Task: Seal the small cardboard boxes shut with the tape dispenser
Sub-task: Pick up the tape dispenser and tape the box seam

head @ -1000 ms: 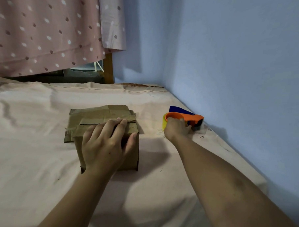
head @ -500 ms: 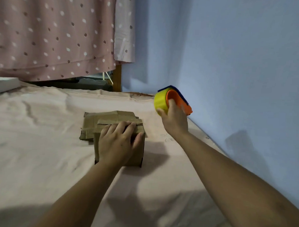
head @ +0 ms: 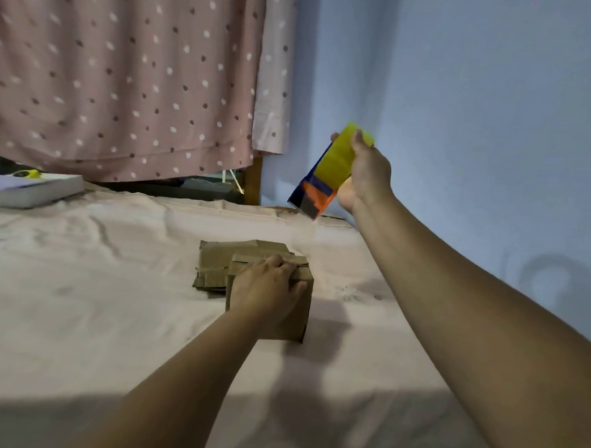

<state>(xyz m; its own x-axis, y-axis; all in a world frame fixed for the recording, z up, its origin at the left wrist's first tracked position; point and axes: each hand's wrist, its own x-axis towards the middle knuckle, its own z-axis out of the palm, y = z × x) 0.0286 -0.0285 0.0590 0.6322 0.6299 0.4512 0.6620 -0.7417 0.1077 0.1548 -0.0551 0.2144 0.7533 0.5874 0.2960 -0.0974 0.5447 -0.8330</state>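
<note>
Since 1 s ago the R hand (head: 369, 173) has lifted the tape dispenser (head: 330, 171) off the sheet by the wall and now holds it in the air, up and beyond the box, well apart from it; the view has also tipped upward. Pale pink bed sheet (head: 97, 300) fills the lower half, wrinkled, w/ both forearms stretched over it. Dotted pink curtain (head: 124, 81) hangs across the top left, blue wall (head: 496, 97) on the right, a wooden post (head: 253, 181) showing between them under the curtain hem. White book (head: 31, 192) lies flat at the far left edge of the sheet, something yellow on top, too small to tell. Small cardboard box (head: 301, 320) stands mid-sheet, flaps folded down; flattened cardboard pieces (head: 214, 264) lie touching it at the back left. L hand (head: 267, 290) grips the box from above, fingers curled over the top flaps, thumb on the near face. R hand's fingers and thumb wrap the dispenser's yellow tape roll; the orange and blue body is tilted, cutter end pointing down-left.
</note>
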